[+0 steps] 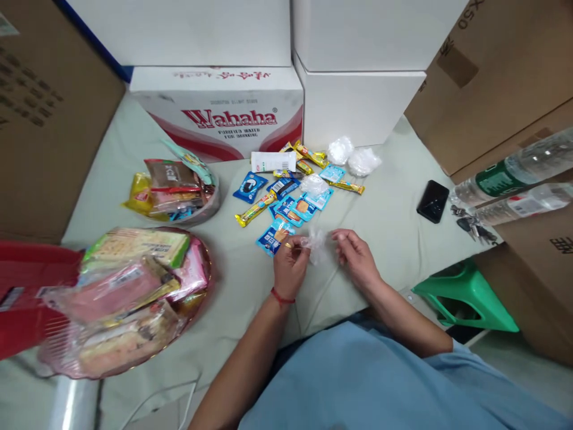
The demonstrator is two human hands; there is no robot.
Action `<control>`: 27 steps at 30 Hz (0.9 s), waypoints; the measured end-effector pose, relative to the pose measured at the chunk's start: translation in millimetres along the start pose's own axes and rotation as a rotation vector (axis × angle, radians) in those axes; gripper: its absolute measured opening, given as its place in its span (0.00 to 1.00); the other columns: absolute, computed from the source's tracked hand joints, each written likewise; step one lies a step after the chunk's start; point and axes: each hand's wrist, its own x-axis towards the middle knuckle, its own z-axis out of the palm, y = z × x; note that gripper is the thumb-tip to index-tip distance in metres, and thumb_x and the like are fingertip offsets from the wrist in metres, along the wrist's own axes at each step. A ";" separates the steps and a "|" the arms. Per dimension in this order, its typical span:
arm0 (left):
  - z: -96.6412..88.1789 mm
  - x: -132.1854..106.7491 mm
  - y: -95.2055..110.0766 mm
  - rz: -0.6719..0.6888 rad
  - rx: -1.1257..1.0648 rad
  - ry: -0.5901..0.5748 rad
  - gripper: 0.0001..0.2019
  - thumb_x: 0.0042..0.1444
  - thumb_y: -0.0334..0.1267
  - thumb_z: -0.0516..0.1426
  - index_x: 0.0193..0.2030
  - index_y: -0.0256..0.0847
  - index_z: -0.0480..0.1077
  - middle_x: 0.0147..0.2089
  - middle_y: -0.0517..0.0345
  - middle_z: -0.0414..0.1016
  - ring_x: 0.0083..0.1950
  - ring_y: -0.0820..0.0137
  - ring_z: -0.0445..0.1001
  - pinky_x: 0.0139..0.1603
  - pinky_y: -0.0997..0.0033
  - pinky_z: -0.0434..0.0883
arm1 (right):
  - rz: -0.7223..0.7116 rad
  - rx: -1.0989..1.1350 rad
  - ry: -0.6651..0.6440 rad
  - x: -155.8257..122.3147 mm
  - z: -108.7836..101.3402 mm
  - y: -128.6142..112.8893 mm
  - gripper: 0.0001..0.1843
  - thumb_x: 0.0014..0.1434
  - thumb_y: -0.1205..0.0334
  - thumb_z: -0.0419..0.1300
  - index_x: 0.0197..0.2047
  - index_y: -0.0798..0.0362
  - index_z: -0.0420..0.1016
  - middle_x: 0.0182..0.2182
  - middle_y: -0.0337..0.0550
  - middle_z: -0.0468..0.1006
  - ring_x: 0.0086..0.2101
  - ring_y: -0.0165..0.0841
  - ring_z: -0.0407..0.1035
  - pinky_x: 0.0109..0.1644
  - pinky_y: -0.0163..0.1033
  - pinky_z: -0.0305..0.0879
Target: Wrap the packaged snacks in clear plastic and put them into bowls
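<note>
My left hand [290, 263] and my right hand [356, 254] both pinch a small clear plastic bag [317, 243] between them, just above the pale green cloth [394, 215]. The fingers of each hand are closed on the film. A red string circles my left wrist. Just beyond the hands lies a scatter of small snack packets [290, 206], blue and yellow ones, with a white tube [273, 161] at their far edge. Two crumpled clear bags [353, 155] lie further back.
A round wrapped basket of snacks [134, 298] sits at the left, a smaller one [179, 188] behind it. A Wahaha carton [219, 110] and white boxes stand at the back. A black phone [433, 201], keys, water bottles [514, 173] and a green stool [465, 295] are at the right.
</note>
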 end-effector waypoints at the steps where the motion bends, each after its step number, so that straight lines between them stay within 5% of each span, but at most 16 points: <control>1: -1.4 -0.7 -0.9 0.040 0.024 0.001 0.12 0.53 0.45 0.68 0.37 0.42 0.74 0.41 0.55 0.76 0.42 0.68 0.73 0.41 0.72 0.72 | -0.008 -0.010 -0.025 0.3 0.1 -2.7 0.21 0.60 0.38 0.65 0.43 0.46 0.78 0.37 0.42 0.76 0.32 0.32 0.67 0.26 0.34 0.62; 5: -0.7 -2.8 -1.2 0.112 0.003 0.012 0.10 0.53 0.43 0.68 0.36 0.42 0.73 0.45 0.53 0.77 0.48 0.67 0.75 0.44 0.70 0.73 | -0.032 -0.103 -0.117 3.7 4.3 -8.8 0.19 0.54 0.47 0.73 0.44 0.47 0.78 0.35 0.39 0.76 0.35 0.33 0.69 0.33 0.35 0.65; 9: -3.1 3.2 1.2 -0.075 -0.231 0.134 0.16 0.50 0.46 0.68 0.36 0.42 0.68 0.40 0.60 0.74 0.39 0.73 0.74 0.42 0.72 0.74 | -0.013 0.017 0.044 11.6 2.2 -9.1 0.16 0.51 0.49 0.73 0.35 0.48 0.76 0.26 0.34 0.70 0.26 0.29 0.60 0.29 0.34 0.58; 14: -10.2 7.4 6.9 -0.266 -0.507 0.125 0.22 0.44 0.48 0.72 0.37 0.43 0.66 0.40 0.63 0.74 0.40 0.73 0.76 0.42 0.71 0.76 | 0.157 0.129 -0.004 13.1 -17.1 -6.1 0.21 0.46 0.48 0.76 0.33 0.49 0.72 0.24 0.33 0.66 0.24 0.28 0.57 0.25 0.34 0.54; 16: -10.4 6.6 8.7 -0.273 -0.517 0.109 0.23 0.45 0.49 0.72 0.37 0.43 0.66 0.39 0.63 0.74 0.39 0.74 0.76 0.41 0.71 0.76 | 0.081 -0.010 0.071 10.3 -24.6 -5.1 0.20 0.51 0.45 0.74 0.38 0.48 0.74 0.27 0.35 0.68 0.26 0.30 0.60 0.28 0.35 0.58; 19: -8.3 4.5 10.4 -0.266 -0.495 0.093 0.23 0.44 0.50 0.73 0.36 0.42 0.67 0.37 0.64 0.74 0.37 0.74 0.75 0.40 0.72 0.76 | -0.239 -0.288 0.183 6.4 -28.8 -8.6 0.23 0.56 0.44 0.71 0.50 0.44 0.75 0.43 0.44 0.75 0.41 0.38 0.69 0.44 0.43 0.71; 22: -6.4 2.5 11.4 -0.269 -0.493 0.055 0.23 0.42 0.48 0.74 0.35 0.41 0.68 0.36 0.64 0.73 0.36 0.75 0.74 0.39 0.72 0.76 | -0.480 -0.533 -0.015 7.7 -22.4 -16.1 0.27 0.53 0.45 0.74 0.54 0.42 0.77 0.58 0.50 0.73 0.59 0.48 0.64 0.64 0.56 0.63; 24: -6.4 2.1 11.7 -0.266 -0.470 0.039 0.23 0.41 0.47 0.74 0.35 0.41 0.69 0.35 0.64 0.73 0.35 0.75 0.73 0.39 0.72 0.75 | -0.515 -0.601 -0.136 12.6 -16.7 -20.1 0.19 0.56 0.46 0.72 0.48 0.43 0.80 0.57 0.50 0.76 0.60 0.49 0.65 0.67 0.58 0.59; 27: -8.6 4.3 10.9 -0.242 -0.424 0.063 0.22 0.41 0.47 0.73 0.35 0.42 0.68 0.34 0.64 0.73 0.33 0.75 0.72 0.37 0.73 0.73 | -0.440 -0.457 -0.123 21.9 -15.9 -24.0 0.13 0.62 0.45 0.66 0.38 0.45 0.81 0.47 0.48 0.79 0.49 0.44 0.72 0.58 0.53 0.67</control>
